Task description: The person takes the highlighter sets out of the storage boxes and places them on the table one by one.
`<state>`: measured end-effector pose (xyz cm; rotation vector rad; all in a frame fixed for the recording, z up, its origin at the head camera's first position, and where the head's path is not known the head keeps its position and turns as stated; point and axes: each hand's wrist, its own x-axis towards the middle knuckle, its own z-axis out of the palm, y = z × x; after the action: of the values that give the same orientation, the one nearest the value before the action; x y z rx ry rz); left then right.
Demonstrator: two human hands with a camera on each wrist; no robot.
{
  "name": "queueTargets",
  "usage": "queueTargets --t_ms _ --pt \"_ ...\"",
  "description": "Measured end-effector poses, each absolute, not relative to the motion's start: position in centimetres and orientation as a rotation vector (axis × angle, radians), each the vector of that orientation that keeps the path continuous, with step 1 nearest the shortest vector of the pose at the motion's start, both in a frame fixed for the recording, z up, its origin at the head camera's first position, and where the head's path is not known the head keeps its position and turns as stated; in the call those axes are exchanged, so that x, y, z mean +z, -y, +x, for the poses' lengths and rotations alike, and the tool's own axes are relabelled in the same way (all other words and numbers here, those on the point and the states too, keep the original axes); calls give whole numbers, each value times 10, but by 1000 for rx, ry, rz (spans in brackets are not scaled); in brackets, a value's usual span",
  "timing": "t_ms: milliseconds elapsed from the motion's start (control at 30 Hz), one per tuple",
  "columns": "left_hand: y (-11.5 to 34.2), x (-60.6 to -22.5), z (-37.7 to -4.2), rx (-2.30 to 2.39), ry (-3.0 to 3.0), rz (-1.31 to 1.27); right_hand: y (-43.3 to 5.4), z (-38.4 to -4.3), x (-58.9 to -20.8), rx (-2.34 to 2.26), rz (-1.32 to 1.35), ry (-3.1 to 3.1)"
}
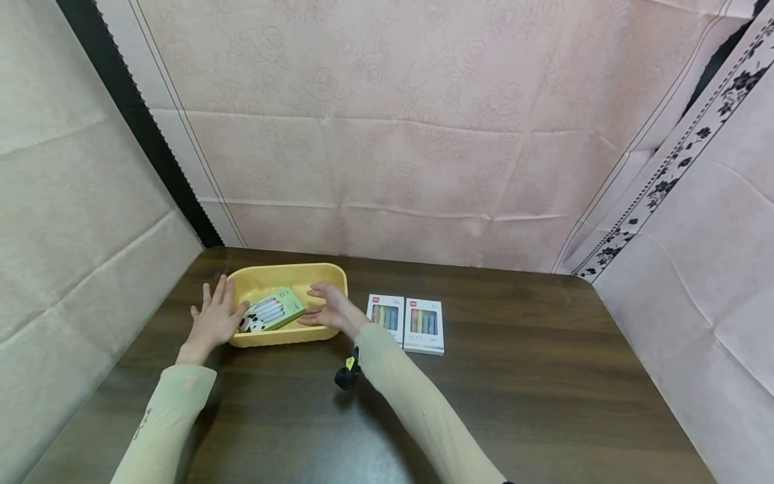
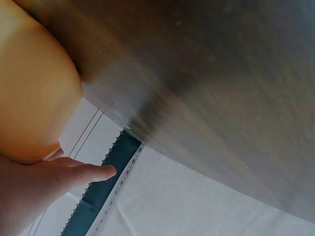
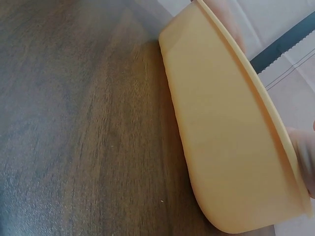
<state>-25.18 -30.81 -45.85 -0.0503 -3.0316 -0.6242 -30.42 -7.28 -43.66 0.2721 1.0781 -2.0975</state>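
Note:
A yellow plastic basket [image 1: 284, 339] stands on the table, and a green box with pictures of coloured pens and a cow-like pattern [image 1: 272, 310] lies tilted inside it. My left hand [image 1: 216, 316] rests at the basket's left end with its fingers spread and its thumb over the rim. In the left wrist view those fingers [image 2: 93, 173] lie beside the basket's outer wall. Over the basket's right half is my right hand [image 1: 331, 310], fingers loosely extended and apart from the green box, nothing in its grasp. The right wrist view shows the basket's side wall [image 3: 221, 118] close up.
Two white boxes with coloured sticks behind windows, a left one [image 1: 387, 316] and a right one [image 1: 424, 326], lie side by side right of the basket, the left partly behind my right forearm. Pale cloth [image 1: 393, 168] hangs behind the dark wooden table [image 1: 532, 376].

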Motion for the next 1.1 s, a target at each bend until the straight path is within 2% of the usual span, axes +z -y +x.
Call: queueTargets --t_ms 1100 --pt "307 -458 -251 -627 3029 -47 75 -302 -438 -2166 330 -1038"
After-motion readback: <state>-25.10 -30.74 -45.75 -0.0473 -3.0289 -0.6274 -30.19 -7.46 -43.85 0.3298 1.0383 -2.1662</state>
